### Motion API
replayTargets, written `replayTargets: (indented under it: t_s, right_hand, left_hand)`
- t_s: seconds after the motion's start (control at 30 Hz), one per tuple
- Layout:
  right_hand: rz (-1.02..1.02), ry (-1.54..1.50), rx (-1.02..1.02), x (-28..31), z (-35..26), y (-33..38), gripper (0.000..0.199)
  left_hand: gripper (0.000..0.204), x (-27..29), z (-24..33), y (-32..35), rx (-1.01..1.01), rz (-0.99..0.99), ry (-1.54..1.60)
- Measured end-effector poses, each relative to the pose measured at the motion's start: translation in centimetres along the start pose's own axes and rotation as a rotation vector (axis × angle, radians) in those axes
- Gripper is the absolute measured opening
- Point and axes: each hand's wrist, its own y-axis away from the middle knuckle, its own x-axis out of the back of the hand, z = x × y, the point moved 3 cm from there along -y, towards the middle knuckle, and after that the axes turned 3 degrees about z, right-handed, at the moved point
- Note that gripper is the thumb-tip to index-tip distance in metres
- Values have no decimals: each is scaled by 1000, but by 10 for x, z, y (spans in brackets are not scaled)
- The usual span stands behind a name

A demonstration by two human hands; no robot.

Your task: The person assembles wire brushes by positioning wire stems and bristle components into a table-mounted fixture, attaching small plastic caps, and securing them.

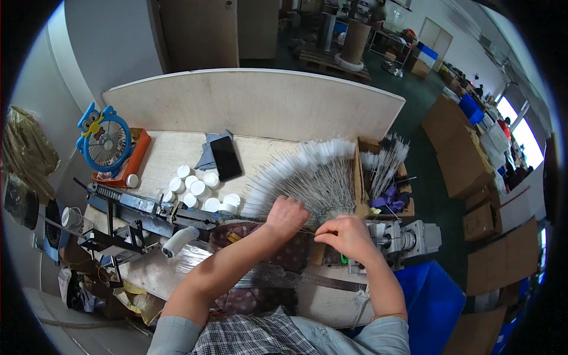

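Many white-ended wire brushes (pixel 316 177) lie fanned on the pale tabletop (pixel 168 151), just beyond both hands. Left hand (pixel 288 216): fingers curled. Right hand (pixel 348 236): thumb and forefinger drawn together. Cannot tell what either grips. Right of fan: cardboard box (pixel 358 186). Left: white round caps (pixel 199 189), dark phone (pixel 227 158).

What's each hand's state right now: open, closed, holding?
Left hand: curled closed; contents hidden.
Right hand: pinched closed; anything held is too fine to tell.

Short pale blue sleeves (pixel 179 335) flank a dark checked apron (pixel 251 339).
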Motion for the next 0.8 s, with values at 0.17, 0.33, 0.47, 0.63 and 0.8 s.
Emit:
replayTargets:
  t_s: [0.17,0.33,0.47,0.63,0.8]
  right_hand:
    - [87,-54,155,-22,-15,-23,15]
    - [108,-237,404,-80,-57,-59,11]
    - [158,-224,411,-117,-88,-73,7]
    - [159,-95,345,-131,-109,-81,8]
    - [122,-37,325,-126,-118,-81,7]
  left_hand:
    - [15,10,-3,42,-54,269,130]
    - [17,52,-12,148,507,286,843]
    - [31,51,-40,230,1329,350,1522]
    - [46,87,-55,210,1353,602,2007]
    - [58,51,-58,200,1140,-96,756]
